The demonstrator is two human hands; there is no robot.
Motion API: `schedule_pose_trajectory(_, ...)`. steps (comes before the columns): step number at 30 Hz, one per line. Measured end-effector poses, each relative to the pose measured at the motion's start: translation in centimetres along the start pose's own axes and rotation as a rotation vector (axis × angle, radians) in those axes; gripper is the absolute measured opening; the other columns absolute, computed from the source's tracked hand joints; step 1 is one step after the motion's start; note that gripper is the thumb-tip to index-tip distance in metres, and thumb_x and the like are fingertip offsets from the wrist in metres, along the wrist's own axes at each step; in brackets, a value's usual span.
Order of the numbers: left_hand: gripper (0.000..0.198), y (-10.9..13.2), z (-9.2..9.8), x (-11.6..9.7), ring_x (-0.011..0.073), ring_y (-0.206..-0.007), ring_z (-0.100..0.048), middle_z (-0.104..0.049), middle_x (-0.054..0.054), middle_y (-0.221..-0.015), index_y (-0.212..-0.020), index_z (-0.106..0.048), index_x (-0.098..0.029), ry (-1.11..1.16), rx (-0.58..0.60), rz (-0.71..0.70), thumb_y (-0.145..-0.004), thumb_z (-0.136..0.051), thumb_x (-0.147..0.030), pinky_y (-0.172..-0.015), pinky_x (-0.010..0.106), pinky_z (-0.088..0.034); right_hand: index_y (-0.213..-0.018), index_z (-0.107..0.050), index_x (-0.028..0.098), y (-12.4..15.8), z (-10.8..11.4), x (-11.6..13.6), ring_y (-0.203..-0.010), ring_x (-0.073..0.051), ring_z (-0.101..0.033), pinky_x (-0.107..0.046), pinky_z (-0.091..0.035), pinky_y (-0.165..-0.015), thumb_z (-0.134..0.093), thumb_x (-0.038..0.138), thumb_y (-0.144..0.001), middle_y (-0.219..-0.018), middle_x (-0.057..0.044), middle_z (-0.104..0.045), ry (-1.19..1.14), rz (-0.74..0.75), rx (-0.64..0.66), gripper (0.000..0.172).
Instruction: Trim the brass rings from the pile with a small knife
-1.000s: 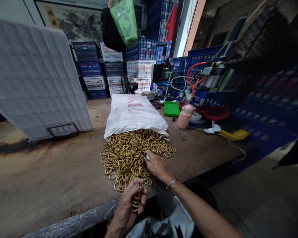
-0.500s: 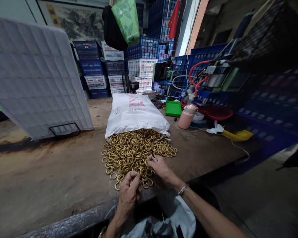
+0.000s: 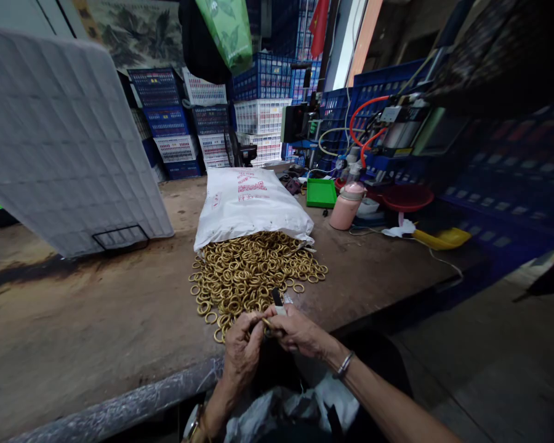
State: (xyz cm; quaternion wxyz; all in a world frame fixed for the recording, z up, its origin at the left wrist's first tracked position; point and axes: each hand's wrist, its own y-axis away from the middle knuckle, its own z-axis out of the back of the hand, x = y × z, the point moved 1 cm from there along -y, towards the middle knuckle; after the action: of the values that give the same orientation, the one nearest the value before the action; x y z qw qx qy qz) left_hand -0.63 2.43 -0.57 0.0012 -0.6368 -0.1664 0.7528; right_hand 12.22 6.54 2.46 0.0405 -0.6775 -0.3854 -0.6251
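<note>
Brass-coloured rings (image 3: 244,271) lie in a heap, spilling from the mouth of a white sack (image 3: 253,212) with red print. At the heap's near edge my left hand (image 3: 242,351) is closed in a pinch. A single ring (image 3: 266,322) shows between the fingertips of both hands, apparently gripped by the left. My right hand (image 3: 302,332) is closed around a small tool (image 3: 278,301) with a flat dark end and a pale section; its kind is unclear. The fingers of both hands meet and partly hide the ring.
A padded grey-white panel (image 3: 69,147) stands on the left of the table (image 3: 96,326). To the right are a green tray (image 3: 321,193), a pink bottle (image 3: 346,208), a red dish (image 3: 407,197) and a yellow scoop (image 3: 443,239). Stacked crates (image 3: 161,123) line the back.
My right hand has moved down and left with the tool, from over the rings to my left hand. Several rings near the front right of the heap have shifted or left it.
</note>
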Motion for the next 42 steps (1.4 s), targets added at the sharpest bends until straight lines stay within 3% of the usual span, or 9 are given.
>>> schedule_pose_trajectory(7, 0.009, 0.0, 0.3, -0.5, 0.0189, -0.066, -0.055, -0.063, 0.003, -0.066, -0.07, -0.068, -0.022, -0.088, -0.028, 0.005, -0.07, -0.06, -0.026, -0.066, 0.028, -0.041, -0.077, -0.045, 0.02, -0.2, 0.4, -1.2, -0.032, -0.003, -0.022, -0.017, -0.016, -0.033, -0.043, 0.047, -0.078, -0.049, 0.009, -0.04, 0.111, 0.142, -0.208, 0.028)
schedule_pose_trajectory(11, 0.014, 0.1, 0.1, -1.3, 0.0174, -0.065, -0.053, -0.061, 0.003, -0.065, -0.067, -0.066, -0.02, -0.048, 0.022, 0.058, -0.071, -0.058, -0.031, -0.064, 0.027, -0.041, -0.063, -0.044, 0.018, -0.5, 0.3, -1.4, -0.043, -0.005, -0.033, -0.018, -0.027, -0.043, -0.043, 0.042, -0.08, -0.05, 0.006, -0.041, 0.313, 0.282, -0.279, 0.03)
schedule_pose_trajectory(14, 0.024, 0.4, -0.2, -1.5, 0.0115, -0.05, -0.047, -0.054, -0.001, -0.055, -0.067, -0.06, -0.017, 0.113, 0.105, 0.253, -0.074, -0.055, -0.039, -0.05, 0.022, -0.039, -0.063, -0.046, 0.017, -0.7, 0.1, -1.1, -0.053, -0.008, -0.039, -0.019, -0.032, -0.051, -0.045, 0.035, -0.079, -0.056, 0.005, -0.044, 0.417, 0.348, -0.335, 0.024)
schedule_pose_trajectory(17, 0.033, 0.7, -0.3, -1.3, 0.0059, -0.035, -0.032, -0.041, -0.007, -0.045, -0.065, -0.052, -0.017, 0.275, 0.175, 0.485, -0.075, -0.051, -0.049, -0.035, 0.017, -0.026, -0.065, -0.048, 0.017, -0.7, -0.1, -1.1, -0.058, -0.009, -0.042, -0.019, -0.033, -0.054, -0.045, 0.033, -0.079, -0.059, 0.004, -0.045, 0.491, 0.367, -0.354, 0.021)
schedule_pose_trajectory(19, 0.035, 0.9, -0.3, -1.3, 0.0049, -0.033, -0.03, -0.039, -0.008, -0.044, -0.065, -0.048, -0.018, 0.333, 0.212, 0.548, -0.075, -0.05, -0.052, -0.032, 0.015, -0.023, -0.066, -0.049, 0.017, -0.7, -0.2, -1.1, -0.058, -0.009, -0.042, -0.02, -0.034, -0.055, -0.044, 0.032, -0.08, -0.059, 0.004, -0.046, 0.517, 0.376, -0.346, 0.021)
schedule_pose_trajectory(25, 0.035, 1.1, -0.1, -1.6, 0.0035, -0.035, -0.034, -0.045, -0.007, -0.052, -0.07, -0.049, -0.018, 0.421, 0.232, 0.578, -0.073, -0.053, -0.052, -0.032, 0.014, -0.024, -0.07, -0.051, 0.017, -0.7, 0.0, -1.3, -0.057, -0.009, -0.046, -0.02, -0.034, -0.055, -0.039, 0.03, -0.083, -0.06, 0.003, -0.051, 0.481, 0.37, -0.319, 0.022)
schedule_pose_trajectory(28, 0.035, 1.1, -0.1, -1.6, 0.0036, -0.036, -0.035, -0.046, -0.007, -0.053, -0.069, -0.048, -0.018, 0.41, 0.201, 0.558, -0.073, -0.052, -0.053, -0.032, 0.014, -0.025, -0.069, -0.05, 0.018, -0.3, 0.2, -1.4, -0.056, -0.01, -0.044, -0.02, -0.032, -0.054, -0.037, 0.026, -0.083, -0.059, 0.003, -0.049, 0.677, 0.416, -0.37, 0.021)
schedule_pose_trajectory(33, 0.037, 1.0, -0.2, -1.3, 0.0035, -0.033, -0.032, -0.041, -0.009, -0.046, -0.066, -0.044, -0.019, 0.377, 0.198, 0.506, -0.074, -0.049, -0.054, -0.032, 0.014, -0.025, -0.07, -0.046, 0.019, 0.6, 0.0, -2.0, -0.056, -0.01, -0.041, -0.021, -0.027, -0.054, -0.037, 0.012, -0.075, -0.061, 0.002, -0.049, 1.006, 0.467, -0.294, 0.013)
schedule_pose_trajectory(42, 0.035, 1.1, -0.4, -0.8, 0.0031, -0.033, -0.031, -0.04, -0.009, -0.047, -0.065, -0.041, -0.019, 0.363, 0.17, 0.422, -0.073, -0.051, -0.052, -0.031, 0.014, -0.025, -0.082, -0.045, 0.019, 0.9, -0.2, -1.7, -0.058, -0.013, -0.043, -0.024, -0.026, -0.055, -0.036, 0.004, -0.06, -0.065, 0.0, -0.052, 1.224, 0.437, -0.277, 0.029)
